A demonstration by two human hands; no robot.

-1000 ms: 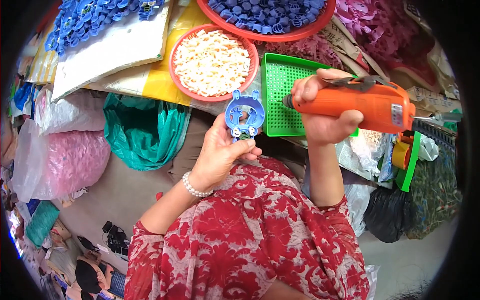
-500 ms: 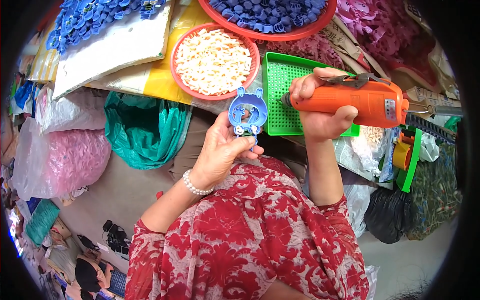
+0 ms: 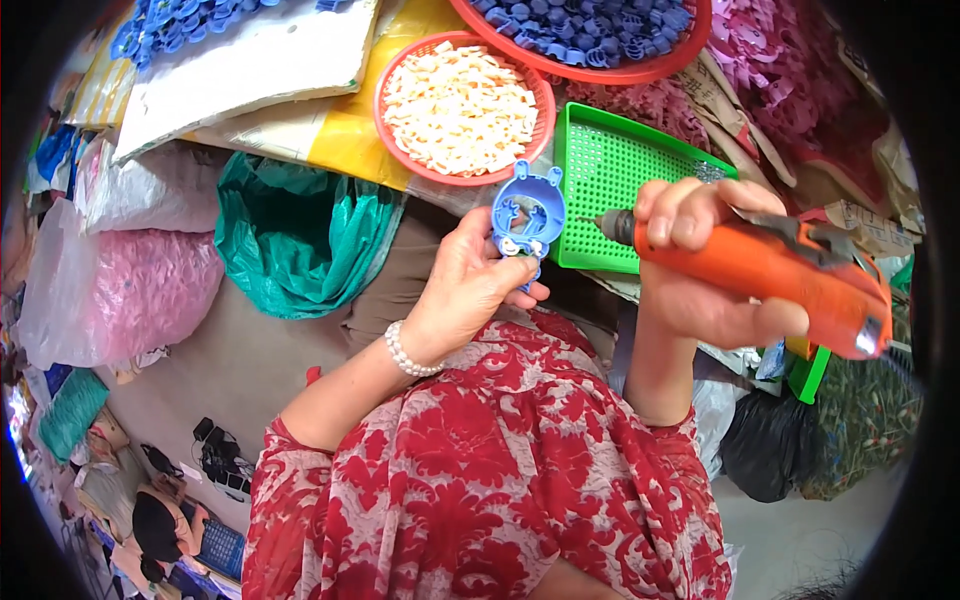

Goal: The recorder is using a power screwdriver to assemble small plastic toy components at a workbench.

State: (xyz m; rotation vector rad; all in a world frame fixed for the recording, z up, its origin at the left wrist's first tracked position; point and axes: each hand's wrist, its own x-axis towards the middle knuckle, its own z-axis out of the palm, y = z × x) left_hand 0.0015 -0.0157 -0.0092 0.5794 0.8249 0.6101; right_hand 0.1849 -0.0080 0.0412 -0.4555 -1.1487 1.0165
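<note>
Between the thumb and fingers of my left hand (image 3: 478,277) is a blue plastic animal-shaped part (image 3: 528,212), ears upward, with small white pieces near its lower end. My fingers cover its bottom. My right hand (image 3: 700,275) is wrapped round an orange electric screwdriver (image 3: 765,272), whose thin bit points left toward the blue part without touching it. Behind the screwdriver's tip stands a green perforated basket (image 3: 610,185). A red round basket (image 3: 548,120) heaped with small cream-white pieces (image 3: 460,108) sits just beyond the blue part.
A larger red basket (image 3: 640,75) of blue parts stands at the back. More blue parts (image 3: 190,25) lie on a white board (image 3: 250,85) at far left. Pink parts (image 3: 770,65) are piled far right. A green sack (image 3: 290,235) and a bag of pink parts (image 3: 150,300) stand left.
My right hand has swung the screwdriver lower and to the right, tilting its rear end down. My left hand still holds the blue part, shifted slightly right in view. The whole view has shifted.
</note>
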